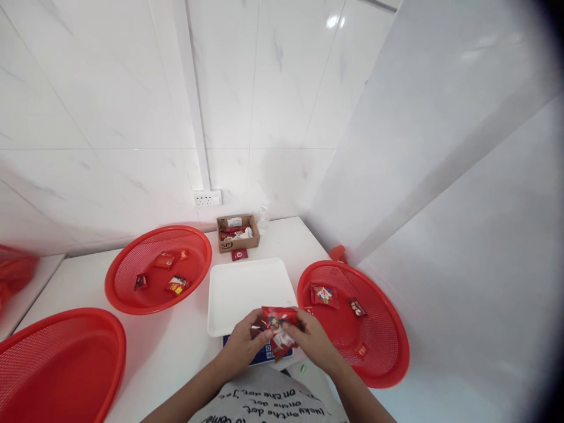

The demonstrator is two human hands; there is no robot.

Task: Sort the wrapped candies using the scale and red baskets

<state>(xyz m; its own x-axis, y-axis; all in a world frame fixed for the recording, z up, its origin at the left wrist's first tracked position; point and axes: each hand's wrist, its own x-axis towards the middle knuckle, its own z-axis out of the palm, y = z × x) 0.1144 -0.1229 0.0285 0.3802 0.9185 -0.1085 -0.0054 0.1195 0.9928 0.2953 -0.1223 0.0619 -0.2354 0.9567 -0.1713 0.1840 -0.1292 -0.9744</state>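
Note:
Both hands hold red snack packets [281, 329] in front of my body, over the near edge of a weighing scale. My left hand [247, 339] grips the left side, its thumb pressed on the front. From the right, my right hand [312, 336] pinches the packets, thumb across the printed face. More than one wrapper seems to overlap there; I cannot tell how many. Beneath them, the scale's white tray [249, 291] carries no packets, and its blue control panel [264, 352] is partly covered by my hands.
A red basket [399, 346] with several packets stands at right. Another red basket [115, 276] at left holds several too. A third basket [117, 376] sits lower left. Behind the scale are a small cardboard box [240, 242] of packets and a loose red packet [239, 254]. Walls enclose the back and right.

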